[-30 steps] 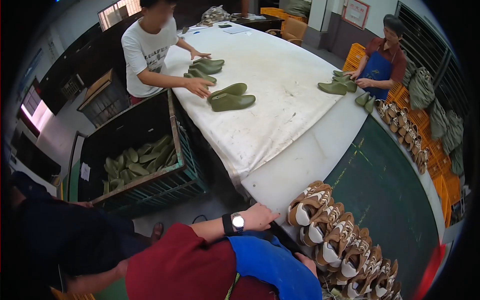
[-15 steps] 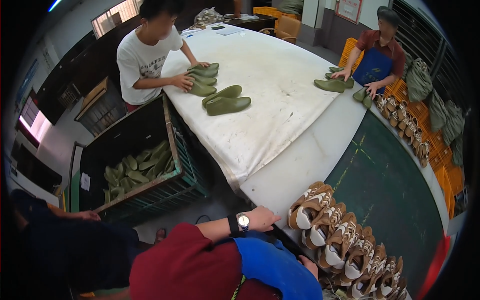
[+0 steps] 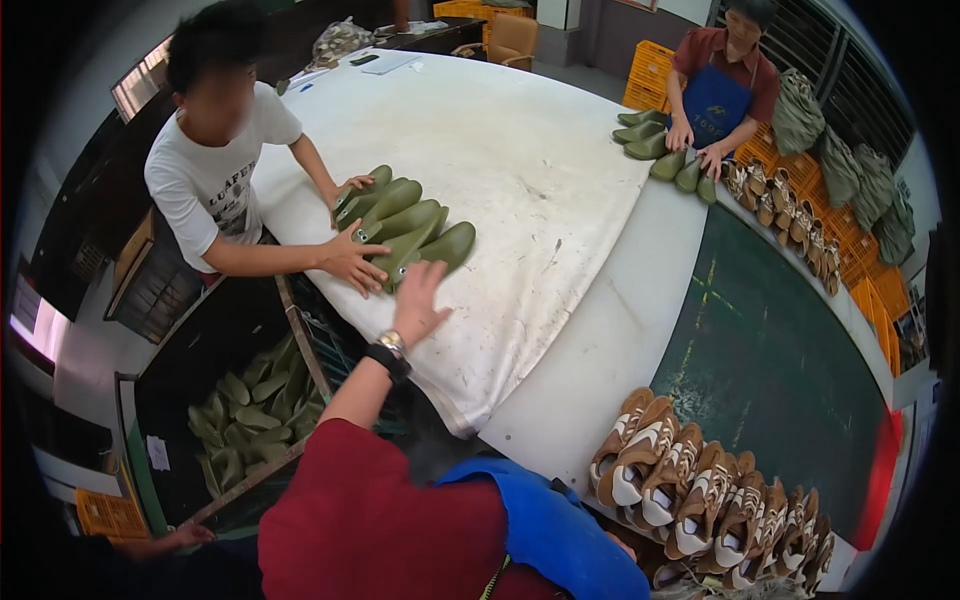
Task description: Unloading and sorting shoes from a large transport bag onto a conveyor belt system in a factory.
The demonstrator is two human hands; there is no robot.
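My left hand (image 3: 420,308), with a watch and black band at the wrist, reaches over the white table. Its fingers are spread at the near end of a row of green shoe lasts (image 3: 400,220); whether the fingertips touch the nearest last I cannot tell. A co-worker in a white shirt has both hands (image 3: 355,262) around the same row. Only a sliver of my right hand (image 3: 624,547) shows beside the blue apron; its fingers are hidden. Several brown and white shoes (image 3: 690,490) stand lined up close to it.
A green crate (image 3: 300,360) full of loose lasts stands left of the white-covered table (image 3: 540,230). Across it, another worker handles more lasts (image 3: 687,175). A dark green belt (image 3: 770,330) runs along the right, with shoes (image 3: 800,225) and orange crates (image 3: 875,310) beyond.
My left hand has moved from the table's near corner up and left to the lasts, its fingers now spread. The co-worker's lasts are now gathered in one row. The view has shifted.
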